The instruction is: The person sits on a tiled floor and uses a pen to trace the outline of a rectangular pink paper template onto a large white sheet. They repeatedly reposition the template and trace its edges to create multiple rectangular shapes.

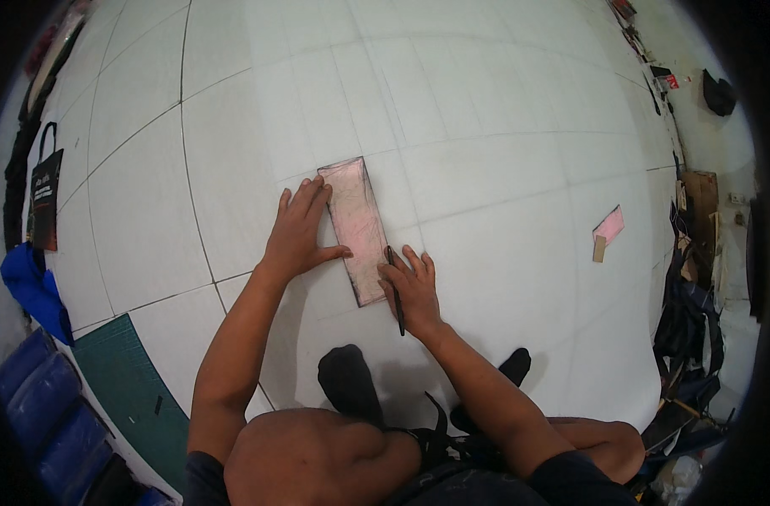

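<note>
Pink rectangular template (357,229) lies at frame centre on white sheeting over the floor (503,126), long axis running upper-left to lower-right; left hand (296,232), grip spread, presses its left edge; right hand (412,291), apparently pinching a black pen (395,291), sits at its lower right edge.

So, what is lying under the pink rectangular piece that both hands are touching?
The pink piece lies flat on a large white sheet marked with faint lines. The left hand presses its left edge; the right hand, holding a pen, touches its lower right edge. Anything directly beneath is hidden.
</note>
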Tool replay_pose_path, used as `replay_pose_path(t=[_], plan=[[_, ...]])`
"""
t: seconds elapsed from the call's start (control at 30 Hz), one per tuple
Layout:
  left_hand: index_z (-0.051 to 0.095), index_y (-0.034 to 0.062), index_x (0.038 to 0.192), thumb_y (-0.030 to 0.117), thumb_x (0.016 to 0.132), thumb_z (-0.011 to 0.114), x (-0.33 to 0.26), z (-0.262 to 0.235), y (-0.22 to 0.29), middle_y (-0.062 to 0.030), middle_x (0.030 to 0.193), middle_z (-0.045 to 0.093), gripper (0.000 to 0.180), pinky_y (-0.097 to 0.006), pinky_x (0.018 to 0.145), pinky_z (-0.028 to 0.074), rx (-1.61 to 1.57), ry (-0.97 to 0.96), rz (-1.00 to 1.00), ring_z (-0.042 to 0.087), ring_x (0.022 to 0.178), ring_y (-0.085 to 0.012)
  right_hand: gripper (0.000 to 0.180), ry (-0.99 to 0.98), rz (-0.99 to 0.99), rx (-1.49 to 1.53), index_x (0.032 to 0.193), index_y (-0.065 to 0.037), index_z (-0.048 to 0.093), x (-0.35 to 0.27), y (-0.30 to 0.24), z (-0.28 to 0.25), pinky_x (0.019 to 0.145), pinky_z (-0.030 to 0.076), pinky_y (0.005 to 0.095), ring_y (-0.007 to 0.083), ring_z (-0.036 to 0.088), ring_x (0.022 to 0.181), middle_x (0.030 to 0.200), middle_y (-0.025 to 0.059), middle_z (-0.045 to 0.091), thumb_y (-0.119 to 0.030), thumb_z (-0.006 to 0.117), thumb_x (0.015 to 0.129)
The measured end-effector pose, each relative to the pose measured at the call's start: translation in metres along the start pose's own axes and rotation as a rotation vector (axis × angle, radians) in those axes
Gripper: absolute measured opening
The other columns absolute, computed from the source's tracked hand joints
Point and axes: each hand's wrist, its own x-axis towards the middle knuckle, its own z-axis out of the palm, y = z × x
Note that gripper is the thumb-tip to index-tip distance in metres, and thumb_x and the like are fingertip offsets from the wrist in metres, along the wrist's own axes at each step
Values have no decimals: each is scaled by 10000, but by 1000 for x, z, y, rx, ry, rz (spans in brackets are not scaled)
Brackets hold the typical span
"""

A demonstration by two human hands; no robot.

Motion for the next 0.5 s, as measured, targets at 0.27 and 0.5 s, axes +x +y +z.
replay_pose_path(t=[0.27,0.5], plan=[[410,20,1538,598,640,906,2,-2,0,-208,1613,376,1178,-600,1238,228,-6,-16,-13,326,1525,-378,325,19,-19,-5,1269,-135,645,1,1,0,1180,255,608,401,440,1414,1418,127,612,-163,711,952],[416,28,1540,569,636,919,12,-12,14,-208,1618,369,1168,-594,1252,205,57,-131,-50,310,1530,-386,329,-13,-28,-62,1280,-134,638,2,2,-4,1175,260,613,404,448,1401,1432,143,594,-172,698,958]])
